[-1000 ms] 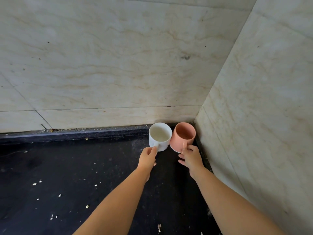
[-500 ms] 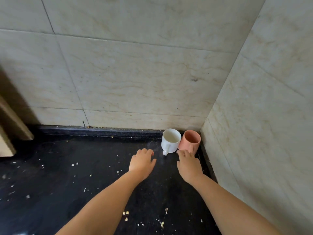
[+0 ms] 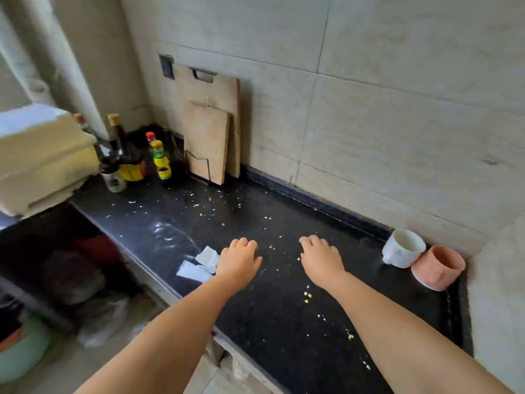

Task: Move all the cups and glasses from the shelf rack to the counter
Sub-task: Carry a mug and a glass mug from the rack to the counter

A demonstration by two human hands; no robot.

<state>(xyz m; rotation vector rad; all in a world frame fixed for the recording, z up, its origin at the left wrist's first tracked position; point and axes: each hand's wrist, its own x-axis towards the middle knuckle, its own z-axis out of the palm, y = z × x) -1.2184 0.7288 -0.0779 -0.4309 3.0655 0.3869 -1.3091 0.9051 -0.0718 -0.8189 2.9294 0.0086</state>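
A white cup (image 3: 402, 248) and a pink cup (image 3: 437, 267) stand side by side in the right back corner of the black counter (image 3: 284, 317), against the tiled walls. My left hand (image 3: 238, 260) hovers over the counter's middle, fingers loosely curled, holding nothing. My right hand (image 3: 321, 257) is beside it, also empty with relaxed fingers, well to the left of the white cup. The shelf rack is out of view.
Two wooden cutting boards (image 3: 211, 129) lean on the back wall. Sauce bottles (image 3: 136, 155) stand in the far left corner beside a cream appliance (image 3: 39, 157). Crumbs and white paper scraps (image 3: 199, 265) lie on the counter. A green basin (image 3: 20, 354) sits on the floor at left.
Both hands let go of the two cups and drew back leftward. The view swung left, bringing the cutting boards and bottles into sight.
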